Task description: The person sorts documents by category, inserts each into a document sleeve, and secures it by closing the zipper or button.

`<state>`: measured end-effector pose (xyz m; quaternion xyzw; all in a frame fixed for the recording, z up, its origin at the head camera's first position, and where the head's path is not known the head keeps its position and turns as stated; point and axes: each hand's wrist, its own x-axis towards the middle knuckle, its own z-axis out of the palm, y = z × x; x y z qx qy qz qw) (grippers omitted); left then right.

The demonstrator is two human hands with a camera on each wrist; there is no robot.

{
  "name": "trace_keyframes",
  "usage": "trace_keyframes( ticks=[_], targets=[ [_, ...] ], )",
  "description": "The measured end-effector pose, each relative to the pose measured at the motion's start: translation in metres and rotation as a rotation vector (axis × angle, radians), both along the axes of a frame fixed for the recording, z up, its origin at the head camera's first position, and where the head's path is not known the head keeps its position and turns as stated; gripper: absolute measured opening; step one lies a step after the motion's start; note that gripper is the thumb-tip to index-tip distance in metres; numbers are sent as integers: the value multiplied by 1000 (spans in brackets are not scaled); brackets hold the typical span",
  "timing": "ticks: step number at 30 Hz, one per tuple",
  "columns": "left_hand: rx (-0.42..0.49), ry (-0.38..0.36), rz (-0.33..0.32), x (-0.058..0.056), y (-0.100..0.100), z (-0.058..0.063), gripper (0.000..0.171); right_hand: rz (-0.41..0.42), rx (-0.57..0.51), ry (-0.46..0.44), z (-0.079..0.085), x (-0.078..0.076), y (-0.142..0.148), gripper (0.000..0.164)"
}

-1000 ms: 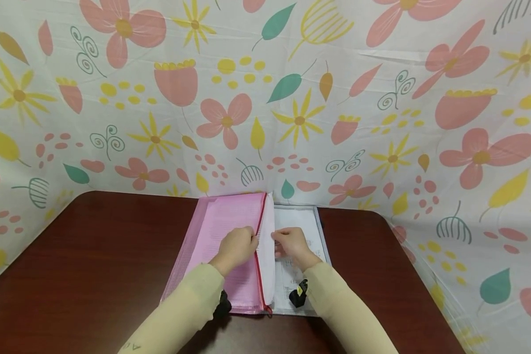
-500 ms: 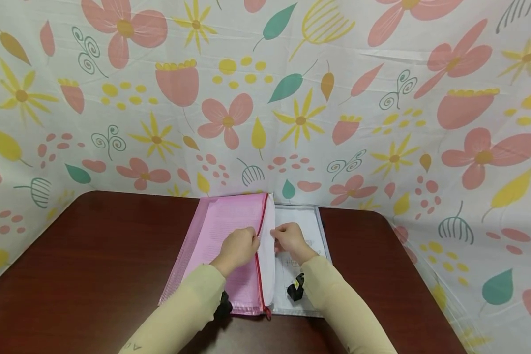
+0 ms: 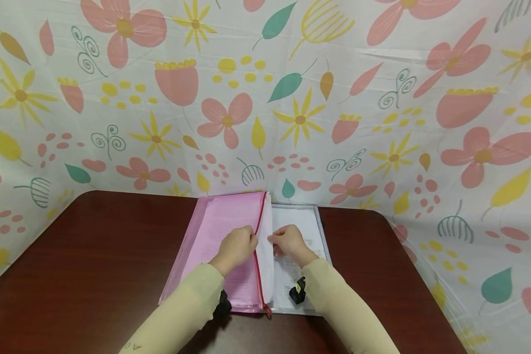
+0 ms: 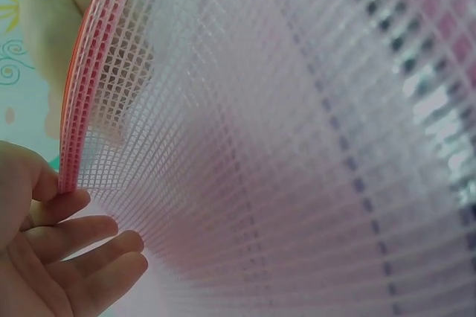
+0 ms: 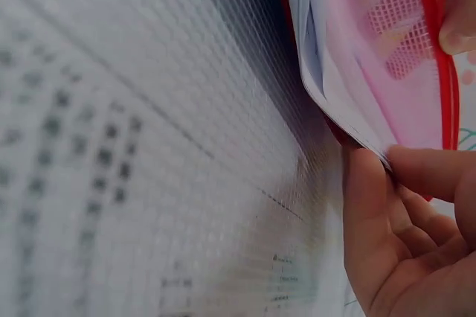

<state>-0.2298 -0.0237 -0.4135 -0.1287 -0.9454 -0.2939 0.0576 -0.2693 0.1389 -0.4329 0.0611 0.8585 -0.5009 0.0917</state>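
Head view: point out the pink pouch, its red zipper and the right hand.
Pink pouch (image 3: 207, 236): head view, upper panel.
Red zipper (image 3: 258, 275): head view, lower stretch.
Right hand (image 3: 289, 242): head view, back of hand.

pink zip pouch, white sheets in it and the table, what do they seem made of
Pink zip pouch: likely flexible plastic, shiny in places, since it is see-through with a fine grid. White sheets: probably paper, matt, with thin layered edges. Table: perhaps wood or laminate, red-brown with a soft sheen.
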Motion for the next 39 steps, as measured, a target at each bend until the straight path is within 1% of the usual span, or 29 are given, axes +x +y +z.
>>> trace_keyframes(
  ticks=[3,9,13,18,21,26,33,39],
  targets=[
    [1,-6,14,-1,-1,-1,17,27,9,-20,1,2,0,17],
    [19,-12,6,-1,-1,-1,15,14,-36,-28,2,9,2,17],
    [23,-9,16,-1,-1,0,15,33,-30,-21,1,11,4,16],
    [31,1,7,-1,-1,-1,15,38,-10,13,-2,12,5,15],
    [36,8,-3,-1,-2,-2,14,33,-23,24,-4,13,4,15],
    [35,3,-15,-2,-2,-2,14,47,-39,43,-5,14,2,15],
    [37,10,-20,-1,-2,-1,16,36,-57,69,-7,15,-5,13],
    [49,23,-34,-1,-2,1,16,50,-70,78,-8,17,-13,12]
  ],
)
